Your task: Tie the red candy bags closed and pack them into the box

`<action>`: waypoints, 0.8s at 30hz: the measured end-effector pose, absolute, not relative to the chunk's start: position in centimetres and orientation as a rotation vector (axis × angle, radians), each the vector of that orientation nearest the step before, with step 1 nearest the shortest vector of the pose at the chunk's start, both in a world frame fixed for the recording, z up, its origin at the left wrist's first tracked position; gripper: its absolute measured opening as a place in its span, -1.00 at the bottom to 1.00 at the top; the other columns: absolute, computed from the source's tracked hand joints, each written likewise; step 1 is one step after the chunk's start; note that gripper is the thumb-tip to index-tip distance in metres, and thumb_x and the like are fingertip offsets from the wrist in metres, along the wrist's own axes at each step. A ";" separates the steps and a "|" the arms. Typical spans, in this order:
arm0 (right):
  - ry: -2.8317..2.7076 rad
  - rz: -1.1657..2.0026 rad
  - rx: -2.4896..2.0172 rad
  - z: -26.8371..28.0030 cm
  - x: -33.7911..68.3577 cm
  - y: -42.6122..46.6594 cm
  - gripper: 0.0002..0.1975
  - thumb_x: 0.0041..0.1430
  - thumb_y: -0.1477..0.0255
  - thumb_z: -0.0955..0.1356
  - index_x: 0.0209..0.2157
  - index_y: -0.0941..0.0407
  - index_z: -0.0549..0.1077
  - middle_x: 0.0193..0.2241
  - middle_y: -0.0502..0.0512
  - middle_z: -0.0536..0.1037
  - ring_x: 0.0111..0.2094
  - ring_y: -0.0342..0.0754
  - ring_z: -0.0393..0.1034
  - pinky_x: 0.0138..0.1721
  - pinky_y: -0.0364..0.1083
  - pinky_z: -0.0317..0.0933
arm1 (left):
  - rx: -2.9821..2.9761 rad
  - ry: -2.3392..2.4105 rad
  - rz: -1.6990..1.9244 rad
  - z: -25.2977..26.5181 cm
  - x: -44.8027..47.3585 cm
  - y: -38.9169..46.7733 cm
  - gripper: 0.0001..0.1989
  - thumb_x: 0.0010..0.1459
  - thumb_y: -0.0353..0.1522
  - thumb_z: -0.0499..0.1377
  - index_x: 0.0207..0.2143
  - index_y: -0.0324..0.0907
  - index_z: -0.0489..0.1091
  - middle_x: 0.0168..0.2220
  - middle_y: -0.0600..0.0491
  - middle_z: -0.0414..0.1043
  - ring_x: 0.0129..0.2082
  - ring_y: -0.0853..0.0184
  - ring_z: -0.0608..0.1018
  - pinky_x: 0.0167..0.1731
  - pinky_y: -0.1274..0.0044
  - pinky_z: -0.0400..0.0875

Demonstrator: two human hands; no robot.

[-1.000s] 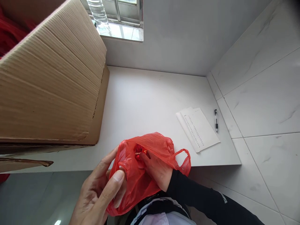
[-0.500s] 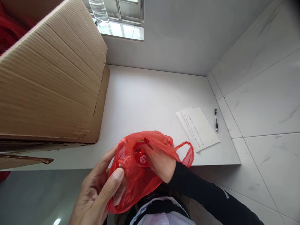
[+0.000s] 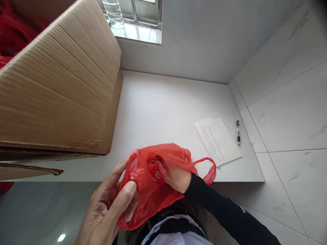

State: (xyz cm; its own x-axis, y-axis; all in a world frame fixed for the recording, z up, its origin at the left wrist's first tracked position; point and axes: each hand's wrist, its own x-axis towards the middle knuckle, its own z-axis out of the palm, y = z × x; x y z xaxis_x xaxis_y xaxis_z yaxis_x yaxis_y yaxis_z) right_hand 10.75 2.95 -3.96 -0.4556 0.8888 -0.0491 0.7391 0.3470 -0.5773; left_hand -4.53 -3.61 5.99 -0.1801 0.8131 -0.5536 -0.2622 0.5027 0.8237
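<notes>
A thin red plastic bag (image 3: 158, 200) hangs at the front edge of the white table, its mouth spread open. My left hand (image 3: 109, 204) grips the bag's left rim, thumb on the near side and fingers behind the film. Inside the mouth, my right hand (image 3: 176, 175) is closed on a small shiny red packet (image 3: 156, 172) with a white round emblem. Its fingertips are partly hidden by the packet and the bag. One loop handle of the bag stands out to the right, past the black sleeve.
At the left a large cardboard box (image 3: 63, 85) stands on the table (image 3: 153, 112), with red plastic inside. Sheets of printed paper (image 3: 219, 141) and a pen (image 3: 238, 132) lie at the right. A clear bottle (image 3: 114, 15) stands on the window sill.
My right hand has gone slightly deeper into the bag, and the red packet has shifted down with it. My left hand keeps its hold on the rim. The view has shifted a little.
</notes>
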 end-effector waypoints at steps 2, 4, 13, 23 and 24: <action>-2.157 0.990 -1.400 -3.4 11.5 2.8 -0.74 0.36 0.47 0.22 0.03 0.08 0.38 -0.01 0.09 0.53 0.05 0.02 0.39 0.17 0.03 0.19 | 0.528 1.445 1.034 6.0 -4.6 -3.6 -0.35 0.09 -0.08 0.29 0.22 0.04 0.28 -0.68 0.27 0.12 -0.63 0.49 0.10 -0.57 0.63 0.11; -1.910 1.313 -1.306 -3.0 12.1 2.7 -0.76 0.35 0.45 0.22 -0.01 0.09 0.40 -0.07 0.06 0.56 0.01 -0.02 0.43 0.13 0.00 0.26 | 0.531 1.441 1.032 6.0 -4.6 -3.5 -0.34 0.08 -0.06 0.30 0.22 0.05 0.28 -0.68 0.27 0.12 -0.63 0.49 0.10 -0.57 0.62 0.11; -1.538 1.699 -1.269 -3.7 12.9 3.0 -0.82 0.35 0.35 0.25 -0.15 0.07 0.47 -0.23 0.00 0.60 -0.17 -0.02 0.53 -0.06 -0.04 0.41 | 0.516 1.422 1.038 5.9 -4.7 -3.5 -0.39 0.10 -0.10 0.28 0.20 0.05 0.31 -0.67 0.25 0.11 -0.62 0.47 0.10 -0.57 0.58 0.09; -1.493 1.702 -1.404 -4.7 12.2 3.1 -0.69 0.38 0.38 0.17 -0.34 0.08 0.49 -0.33 0.06 0.61 -0.24 -0.04 0.55 -0.13 -0.03 0.45 | 0.548 1.442 1.033 6.0 -4.5 -3.5 -0.34 0.11 -0.08 0.27 0.25 0.04 0.26 -0.68 0.25 0.13 -0.62 0.46 0.10 -0.56 0.57 0.10; -1.519 1.743 -1.373 -4.5 12.1 3.2 -0.70 0.38 0.39 0.17 -0.28 0.08 0.51 -0.30 0.07 0.62 -0.23 -0.04 0.56 -0.14 -0.04 0.46 | 0.539 1.444 1.031 6.0 -4.4 -3.5 -0.34 0.10 -0.08 0.27 0.24 0.05 0.26 -0.68 0.26 0.13 -0.62 0.46 0.10 -0.56 0.58 0.10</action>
